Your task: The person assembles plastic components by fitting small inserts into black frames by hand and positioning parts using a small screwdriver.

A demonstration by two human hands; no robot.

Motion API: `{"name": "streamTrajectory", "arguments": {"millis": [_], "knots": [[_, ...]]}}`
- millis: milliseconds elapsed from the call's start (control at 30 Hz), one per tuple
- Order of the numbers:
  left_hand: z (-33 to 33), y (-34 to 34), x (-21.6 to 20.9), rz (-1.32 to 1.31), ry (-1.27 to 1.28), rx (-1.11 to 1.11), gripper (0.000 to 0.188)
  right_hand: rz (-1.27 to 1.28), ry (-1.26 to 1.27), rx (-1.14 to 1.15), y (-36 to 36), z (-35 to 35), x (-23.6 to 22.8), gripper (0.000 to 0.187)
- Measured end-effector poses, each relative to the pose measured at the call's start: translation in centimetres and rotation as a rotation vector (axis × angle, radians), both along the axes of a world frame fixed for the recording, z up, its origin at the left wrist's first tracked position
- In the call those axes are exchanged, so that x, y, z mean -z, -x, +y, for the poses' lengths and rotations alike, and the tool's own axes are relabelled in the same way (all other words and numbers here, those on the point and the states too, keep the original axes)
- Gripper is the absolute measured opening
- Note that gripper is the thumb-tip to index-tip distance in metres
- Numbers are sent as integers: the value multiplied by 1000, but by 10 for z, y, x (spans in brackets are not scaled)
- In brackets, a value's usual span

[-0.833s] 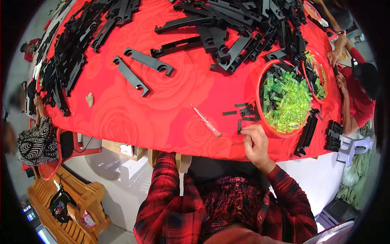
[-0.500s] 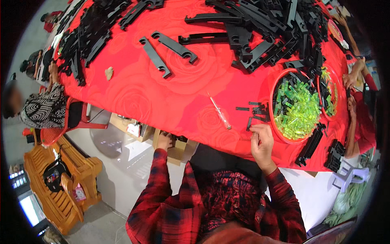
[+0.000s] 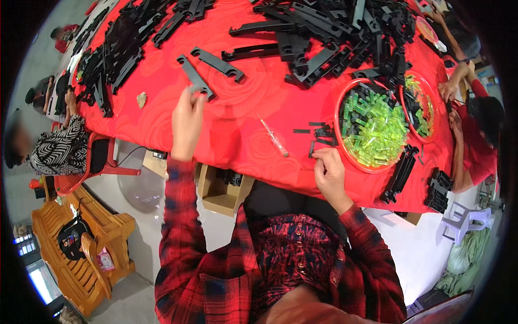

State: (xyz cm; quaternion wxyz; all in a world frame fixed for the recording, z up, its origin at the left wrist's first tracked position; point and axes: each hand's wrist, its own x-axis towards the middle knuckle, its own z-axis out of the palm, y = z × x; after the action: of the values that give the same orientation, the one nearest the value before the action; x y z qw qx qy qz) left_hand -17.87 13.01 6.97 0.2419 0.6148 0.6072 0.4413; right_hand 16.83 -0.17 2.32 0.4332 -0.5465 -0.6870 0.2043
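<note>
Right hand [image 3: 330, 173] first: fingers curled narrow beside one small clip [image 3: 312, 149], and whether they hold it, I can't tell. Further out, the left hand [image 3: 187, 121], blurred, is over the near end of a bar [image 3: 190, 73] lying flat on the red cloth [image 3: 156, 108]; grip and contact can't be read. The step in hand looks like picking up that bar; the next move calls for a pinch on that end that spares the second bar [image 3: 217, 63].

And the count! Several clips, overlapping, no firm number. One screwdriver [image 3: 274, 137]. Two bowls [image 3: 337, 116] at right, their green pieces [image 3: 383, 129] beyond counting. Two loose bars, apart. Beyond, two big heaps [image 3: 324, 32], too tangled to number.
</note>
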Motion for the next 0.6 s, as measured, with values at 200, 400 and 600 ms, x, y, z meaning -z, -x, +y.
{"name": "streamTrajectory", "arguments": {"millis": [200, 400, 600], "knots": [[113, -62, 10, 337, -291, 97, 31, 14, -2, -4, 0, -2, 0, 25], [161, -83, 52, 945, -471, 201, 46, 18, -5, 6, 2, 0, -1, 24], [170, -79, 26, 1162, -290, 332, 24, 32, -9, 0, 0, 0, -3, 23]]}}
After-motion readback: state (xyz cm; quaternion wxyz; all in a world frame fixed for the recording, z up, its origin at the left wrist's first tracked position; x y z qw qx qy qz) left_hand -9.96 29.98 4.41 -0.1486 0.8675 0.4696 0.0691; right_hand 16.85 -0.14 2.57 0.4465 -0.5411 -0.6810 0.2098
